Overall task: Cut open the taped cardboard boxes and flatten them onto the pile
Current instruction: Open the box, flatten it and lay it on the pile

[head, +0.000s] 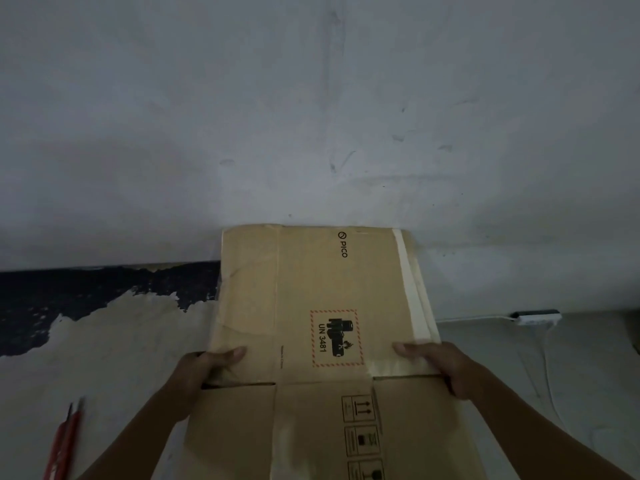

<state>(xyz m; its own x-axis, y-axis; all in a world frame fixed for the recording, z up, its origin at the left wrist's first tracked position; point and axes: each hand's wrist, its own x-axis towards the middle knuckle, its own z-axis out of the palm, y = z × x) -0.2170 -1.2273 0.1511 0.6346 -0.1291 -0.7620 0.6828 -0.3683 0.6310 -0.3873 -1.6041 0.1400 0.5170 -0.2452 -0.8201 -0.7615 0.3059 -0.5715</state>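
A flattened brown cardboard box (311,299) with a "PICO" mark and a red-framed "UN 3481" label lies in front of me, its far edge against the grey wall. A strip of pale tape runs along its right side. My left hand (211,367) grips the box's left edge, thumb on top. My right hand (440,365) grips the right edge near the tape, thumb on top as well. The box's near flaps reach down to the bottom of the head view. A red-handled cutting tool (65,441) lies on the floor at the lower left, away from both hands.
The floor (104,341) is pale with a dark patch of worn paint at the left. A white power strip (538,317) with a thin cable lies by the wall at the right. The grey wall (311,116) fills the upper half.
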